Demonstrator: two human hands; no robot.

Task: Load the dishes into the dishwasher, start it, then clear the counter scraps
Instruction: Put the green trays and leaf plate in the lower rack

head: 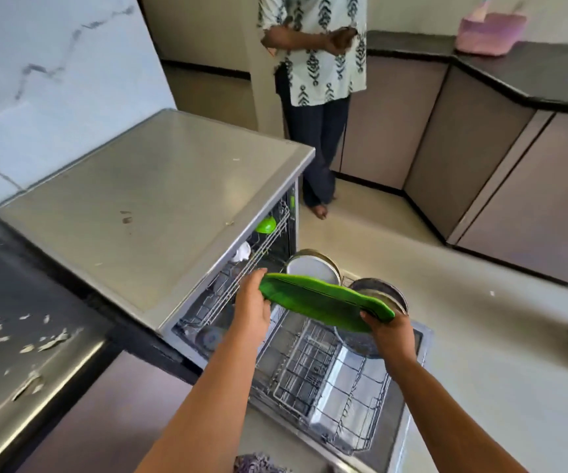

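Holding a green plate level over the pulled-out lower rack, the left hand and right hand each pinch an end. Lowered flat, it could knock the steel plates standing behind instead of slotting between tines.

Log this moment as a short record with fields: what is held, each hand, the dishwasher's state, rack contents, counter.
held: green plate, tilted over the lower rack
left hand: grips the plate's left rim
right hand: grips the plate's right rim
dishwasher: door open, lower rack pulled out
lower rack contents: two steel dishes standing at the far end
upper rack: green bowl, white item
counter: scraps scattered at left
bystander: stands beyond the dishwasher
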